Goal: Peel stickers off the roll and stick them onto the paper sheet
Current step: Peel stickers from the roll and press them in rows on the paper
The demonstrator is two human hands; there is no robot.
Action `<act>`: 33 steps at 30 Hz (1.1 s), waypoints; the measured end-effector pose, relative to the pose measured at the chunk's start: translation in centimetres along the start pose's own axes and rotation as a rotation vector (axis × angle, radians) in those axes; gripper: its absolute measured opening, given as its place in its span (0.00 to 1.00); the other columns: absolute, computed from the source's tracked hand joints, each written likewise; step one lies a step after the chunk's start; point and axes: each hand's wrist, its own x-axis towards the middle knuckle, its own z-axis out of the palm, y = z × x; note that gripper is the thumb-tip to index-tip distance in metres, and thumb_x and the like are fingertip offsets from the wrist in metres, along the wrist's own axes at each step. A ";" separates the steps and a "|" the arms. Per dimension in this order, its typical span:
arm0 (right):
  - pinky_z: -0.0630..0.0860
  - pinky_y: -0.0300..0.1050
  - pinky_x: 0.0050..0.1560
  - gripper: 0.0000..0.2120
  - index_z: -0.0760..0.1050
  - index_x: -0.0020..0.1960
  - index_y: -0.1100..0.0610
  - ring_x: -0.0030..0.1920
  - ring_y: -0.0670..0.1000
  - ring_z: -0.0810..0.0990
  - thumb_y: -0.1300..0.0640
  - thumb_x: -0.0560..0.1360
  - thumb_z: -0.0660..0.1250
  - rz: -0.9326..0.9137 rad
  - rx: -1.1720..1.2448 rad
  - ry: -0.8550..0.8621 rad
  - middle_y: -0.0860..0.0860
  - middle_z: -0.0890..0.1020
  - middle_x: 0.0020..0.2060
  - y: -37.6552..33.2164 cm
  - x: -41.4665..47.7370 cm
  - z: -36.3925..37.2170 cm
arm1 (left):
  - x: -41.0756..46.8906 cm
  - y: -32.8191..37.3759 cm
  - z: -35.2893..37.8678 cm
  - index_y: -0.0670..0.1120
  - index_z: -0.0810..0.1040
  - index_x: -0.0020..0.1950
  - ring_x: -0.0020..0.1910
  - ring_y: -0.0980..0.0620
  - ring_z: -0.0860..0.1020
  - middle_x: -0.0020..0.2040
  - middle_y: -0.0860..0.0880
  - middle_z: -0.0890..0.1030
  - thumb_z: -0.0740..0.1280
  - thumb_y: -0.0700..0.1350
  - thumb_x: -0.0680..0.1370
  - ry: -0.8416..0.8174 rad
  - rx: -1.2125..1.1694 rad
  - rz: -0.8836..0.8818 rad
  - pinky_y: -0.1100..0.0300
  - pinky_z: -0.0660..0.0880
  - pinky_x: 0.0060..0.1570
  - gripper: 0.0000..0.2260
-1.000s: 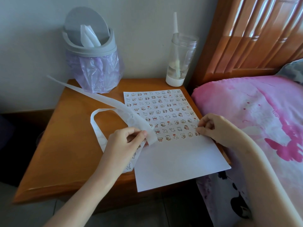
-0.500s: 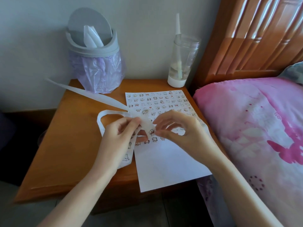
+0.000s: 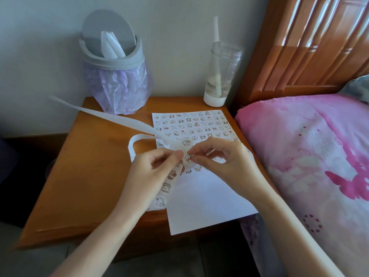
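Note:
A white paper sheet (image 3: 207,200) lies on the wooden nightstand, its upper half filled with rows of small cartoon stickers. My left hand (image 3: 153,172) pinches the sticker strip (image 3: 166,186), which hangs down below the hand with several stickers on it. The strip's empty backing (image 3: 111,118) trails up and left in a loop. My right hand (image 3: 221,158) hovers over the sheet's middle, thumb and forefinger pinching at a sticker (image 3: 188,158) on the strip, right beside my left fingertips.
A grey bin (image 3: 113,64) with a purple bag stands at the back left of the nightstand (image 3: 89,176). A clear bottle (image 3: 221,74) with a white base stands at the back right. A pink bed (image 3: 311,156) and wooden headboard close the right side.
One second ago my right hand pressed at the sheet's right edge. It has since moved left to the strip beside my left hand. The left hand has kept hold of the strip.

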 end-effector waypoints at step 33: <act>0.79 0.40 0.44 0.05 0.82 0.48 0.54 0.42 0.45 0.80 0.60 0.73 0.71 -0.045 -0.082 -0.022 0.47 0.84 0.42 0.5 0.0 0.1 | 0.2 -0.9 0.1 0.48 0.84 0.46 0.37 0.59 0.83 0.37 0.56 0.85 0.67 0.46 0.75 0.014 0.045 0.015 0.74 0.72 0.32 0.06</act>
